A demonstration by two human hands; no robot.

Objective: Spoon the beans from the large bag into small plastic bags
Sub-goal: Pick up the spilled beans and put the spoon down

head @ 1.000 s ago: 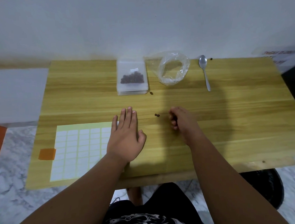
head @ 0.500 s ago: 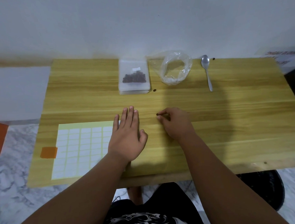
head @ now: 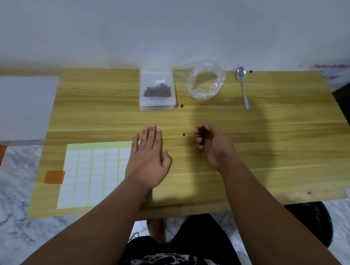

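The large clear bag [head: 220, 78] lies open and nearly empty at the back of the wooden table [head: 271, 148]. Left of it is a stack of small plastic bags [head: 157, 102]; the top one holds dark beans [head: 158, 91]. A metal spoon [head: 243, 85] lies to the right of the large bag. My left hand [head: 149, 159] rests flat on the table. My right hand [head: 212, 144] hovers with its fingers curled and appears to pinch a small bean. One loose bean [head: 183, 134] lies just left of its fingertips.
A sheet of white labels [head: 91, 172] with an orange tab [head: 54, 177] lies under my left hand's edge. Stray beans lie by the stack [head: 182, 105] and beside the spoon's bowl [head: 251, 71]. A wall stands behind the table, and a dark object sits at the right edge.
My right hand reached left to the two loose beans, then drew back and turned up with curled fingers. One bean is left where two lay. My left hand stayed put.
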